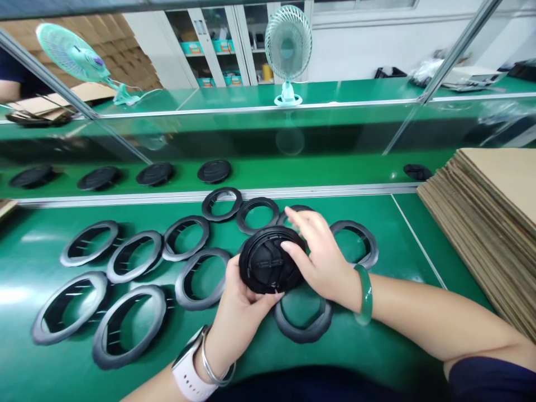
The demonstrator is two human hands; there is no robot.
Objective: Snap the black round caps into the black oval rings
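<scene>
A round black part (pixel 268 262) with a ribbed face is held above the green table. My left hand (pixel 243 307) grips it from below and the left, thumb along its lower edge. My right hand (pixel 322 259) touches its upper right side, thumb on the face and fingers spread apart. Under and around the hands lie several dark grey rings; one ring (pixel 304 332) sits just below the part, another (pixel 363 259) to the right of my right hand. More rings, such as a large one (pixel 157 324), stand at the left, some with prongs showing.
Behind a metal rail, several round black parts (pixel 214 171) lie on a green belt. Stacked cardboard sheets (pixel 473 223) stand at the right. Two fans (pixel 288 50) are on the far table. Part of a person (pixel 10 89) shows at the far left.
</scene>
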